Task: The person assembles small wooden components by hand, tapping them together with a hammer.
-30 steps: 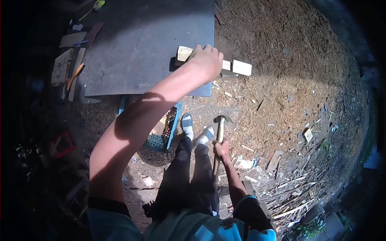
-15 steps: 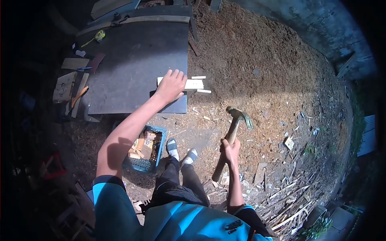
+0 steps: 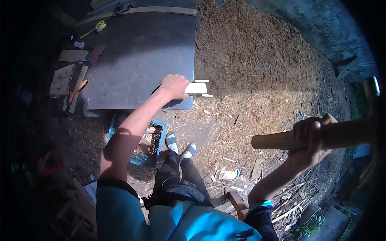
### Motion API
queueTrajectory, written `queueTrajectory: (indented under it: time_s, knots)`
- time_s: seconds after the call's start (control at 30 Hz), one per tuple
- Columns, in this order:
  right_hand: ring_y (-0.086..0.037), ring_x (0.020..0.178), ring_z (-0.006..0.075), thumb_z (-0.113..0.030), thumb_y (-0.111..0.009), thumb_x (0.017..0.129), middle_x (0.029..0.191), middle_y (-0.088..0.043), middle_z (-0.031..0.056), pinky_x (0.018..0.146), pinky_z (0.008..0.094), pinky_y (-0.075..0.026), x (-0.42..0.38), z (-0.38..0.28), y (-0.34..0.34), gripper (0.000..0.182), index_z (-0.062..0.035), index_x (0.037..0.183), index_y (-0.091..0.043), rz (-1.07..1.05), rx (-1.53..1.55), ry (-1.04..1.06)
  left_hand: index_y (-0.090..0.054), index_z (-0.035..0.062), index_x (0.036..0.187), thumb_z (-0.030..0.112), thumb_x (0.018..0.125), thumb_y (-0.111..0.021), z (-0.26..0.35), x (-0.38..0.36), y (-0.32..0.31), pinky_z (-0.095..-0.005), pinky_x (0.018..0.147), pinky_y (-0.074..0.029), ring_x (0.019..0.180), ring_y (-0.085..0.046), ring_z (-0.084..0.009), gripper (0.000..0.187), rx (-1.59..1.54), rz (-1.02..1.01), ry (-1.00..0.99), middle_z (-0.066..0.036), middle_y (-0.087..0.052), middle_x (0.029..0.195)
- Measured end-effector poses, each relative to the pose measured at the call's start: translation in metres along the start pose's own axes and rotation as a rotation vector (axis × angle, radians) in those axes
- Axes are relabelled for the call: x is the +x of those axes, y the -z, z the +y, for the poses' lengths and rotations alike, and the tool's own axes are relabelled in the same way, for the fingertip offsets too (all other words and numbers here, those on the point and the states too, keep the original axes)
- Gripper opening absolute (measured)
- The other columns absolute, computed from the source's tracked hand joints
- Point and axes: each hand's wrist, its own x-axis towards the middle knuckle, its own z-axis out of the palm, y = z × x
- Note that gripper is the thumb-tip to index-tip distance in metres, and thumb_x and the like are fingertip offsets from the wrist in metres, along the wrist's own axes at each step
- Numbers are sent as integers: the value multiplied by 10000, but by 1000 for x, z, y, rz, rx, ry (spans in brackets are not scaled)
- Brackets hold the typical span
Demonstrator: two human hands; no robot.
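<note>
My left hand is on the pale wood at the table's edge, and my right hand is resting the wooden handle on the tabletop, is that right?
Not quite: the head camera shows your right hand holding the wooden handle raised off to the right, away from the tabletop. Your left hand is indeed on the pale wood at the edge.

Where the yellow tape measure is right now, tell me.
In the head view, the tape measure lies at the far left of the dark tabletop, just on the near side of the long wooden strip.
</note>
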Motion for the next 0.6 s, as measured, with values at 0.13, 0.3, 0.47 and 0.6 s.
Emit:
queueTrajectory:
  time_s: [0.13,0.3,0.47,0.6]
  knots:
    - [-422,461,135,-235,-488,835,580,-432,29,475,251,-409,-8,46,-7,258,-4,940,-443,46,32,134,-621,25,899,221,643,-646,6,6,-8,-365,761,-479,841,-604,-293,323,43,39,-11,-111,-613,883]
    - [-460,447,105,-138,-593,745,545,-465,20,421,253,-393,-233,286,2,171,-15,779,-480,-141,-333,-994,-614,-10,960,189,703,-608,19,11,-29,-367,788,-469,1041,-544,-237,325,265,249,-97,-159,-536,1157]
    - [-440,381,132,-92,-540,741,523,-475,38,370,275,-389,-263,231,121,93,-30,713,-478,115,-514,-1339,-589,-33,998,183,722,-619,40,21,-23,-375,826,-471,1147,-470,-254,352,360,163,-47,-158,-453,1281]
    - [-479,420,141,-129,-559,726,533,-491,47,396,284,-403,-254,223,152,130,-16,705,-498,0,-478,-1304,-590,34,992,242,680,-656,42,14,-10,-410,733,-493,963,-560,-255,380,207,75,79,-127,-559,1079]
